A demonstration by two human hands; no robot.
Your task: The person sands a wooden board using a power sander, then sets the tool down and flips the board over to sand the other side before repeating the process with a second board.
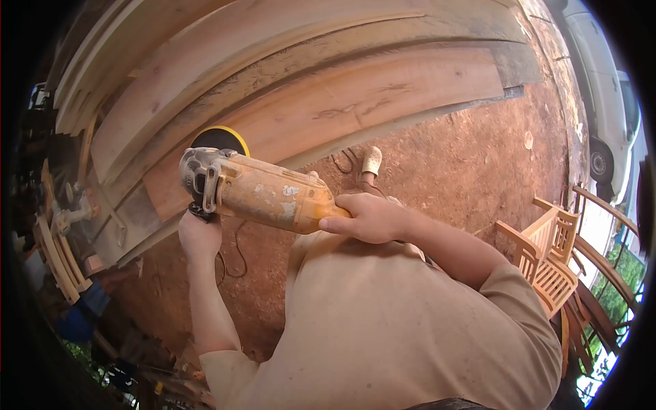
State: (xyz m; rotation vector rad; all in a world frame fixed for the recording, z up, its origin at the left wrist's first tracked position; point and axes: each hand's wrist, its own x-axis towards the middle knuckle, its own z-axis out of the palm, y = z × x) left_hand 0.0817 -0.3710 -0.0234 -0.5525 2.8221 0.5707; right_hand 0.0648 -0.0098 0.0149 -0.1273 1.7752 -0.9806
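Left hand [200,236] curled round the front handle [201,212], right hand [372,217] wrapped on the rear grip [318,208]; sander [256,191] between nine and ten o'clock, pad [219,139] over the plank [410,80]: keep it flat, press lightly!

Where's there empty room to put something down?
The nearest wide plank looks bare between the power sander and the plank's right end. The reddish ground is open too, between that plank and the slatted wooden chair. Far left is crowded with wooden strips.
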